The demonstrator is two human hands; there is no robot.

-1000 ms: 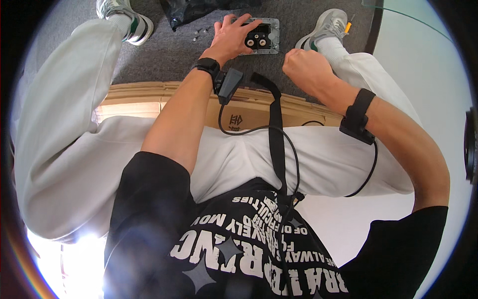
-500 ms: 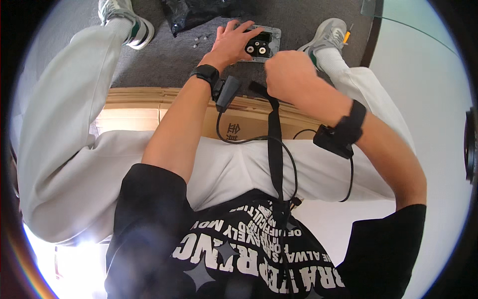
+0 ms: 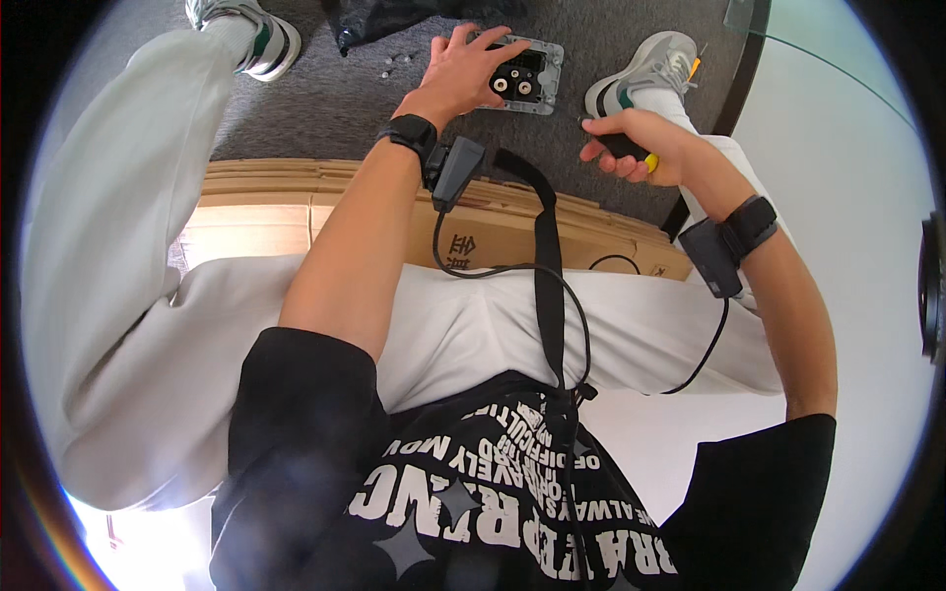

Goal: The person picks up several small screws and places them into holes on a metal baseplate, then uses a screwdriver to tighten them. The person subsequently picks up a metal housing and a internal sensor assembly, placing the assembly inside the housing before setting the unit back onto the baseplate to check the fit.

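My left hand point(image 3: 458, 77), fingers spread, rests over the left part of a silver metal plate point(image 3: 551, 69) fitted with a black insert and round metal fittings point(image 3: 524, 88) on the dark carpet. A few small screws point(image 3: 389, 74) lie left of that hand. My right hand point(image 3: 645, 143), below and right of the plate, is closed round a tool with a black-and-yellow handle point(image 3: 625, 147); its working end is too small to make out.
Flattened cardboard point(image 3: 256, 222) lies along the carpet's near edge, below the hands. A black plastic bag point(image 3: 374, 20) is at the top. My shoes point(image 3: 641, 74) flank the work. A glass edge point(image 3: 828, 61) runs at upper right, and cables point(image 3: 512, 268) cross my lap.
My right hand swung left and down, then back right, turning so that the tool in it now shows. My left hand stays on the plate.
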